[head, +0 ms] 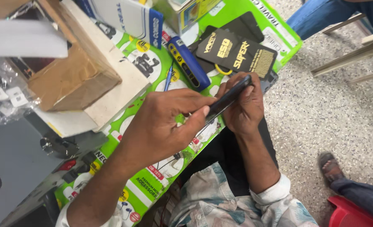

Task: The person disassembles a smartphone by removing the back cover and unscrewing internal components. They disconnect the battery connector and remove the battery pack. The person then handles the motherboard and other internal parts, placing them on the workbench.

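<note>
While hands grip phone point(228, 99), green mat point(153, 185) covers bench, speckled floor point(320, 117).

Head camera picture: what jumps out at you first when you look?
Two hands meet mid-picture: the left hand and right hand grip a thin dark phone edge-on. Under them lies a bright green mat. Behind the phone sits a black card with gold print, beside a blue tool.

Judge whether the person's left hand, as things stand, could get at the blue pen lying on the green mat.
Probably not at once: the left hand is pinching the dark phone. The blue pen lies uncovered just beyond it.
</note>
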